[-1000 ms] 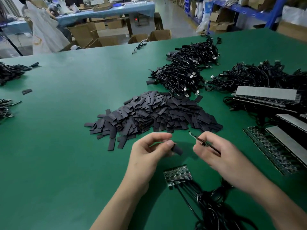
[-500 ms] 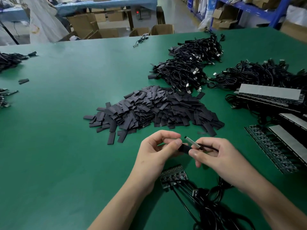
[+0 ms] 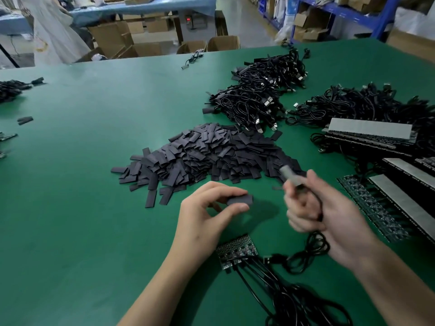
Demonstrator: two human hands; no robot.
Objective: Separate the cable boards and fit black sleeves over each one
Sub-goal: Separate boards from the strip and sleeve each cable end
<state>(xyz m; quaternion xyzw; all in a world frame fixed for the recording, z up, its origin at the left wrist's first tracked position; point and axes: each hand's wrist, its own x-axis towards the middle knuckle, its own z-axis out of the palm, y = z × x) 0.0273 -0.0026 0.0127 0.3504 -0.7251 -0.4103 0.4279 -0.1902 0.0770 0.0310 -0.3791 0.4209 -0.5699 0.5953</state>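
My left hand (image 3: 207, 215) pinches a flat black sleeve (image 3: 240, 200) between thumb and fingers, just above the green table. My right hand (image 3: 320, 212), blurred by motion, grips a cable whose grey board end (image 3: 290, 176) sticks up past the fingers; the cable loops down below the hand. A joined strip of small cable boards (image 3: 236, 250) lies between my forearms, its black cables (image 3: 294, 300) trailing toward me. A large heap of loose black sleeves (image 3: 207, 156) lies just beyond both hands.
Two tangled piles of black cables (image 3: 261, 95) (image 3: 367, 107) lie at the far right. Stacked board panels with grey strips (image 3: 369, 132) (image 3: 400, 203) fill the right edge. Small cable bundles (image 3: 11, 90) lie at the far left. Cardboard boxes (image 3: 131, 41) stand beyond the table.
My hands have drawn apart. The right hand has swung up and to the right with the cable's board end. The left hand keeps the sleeve.
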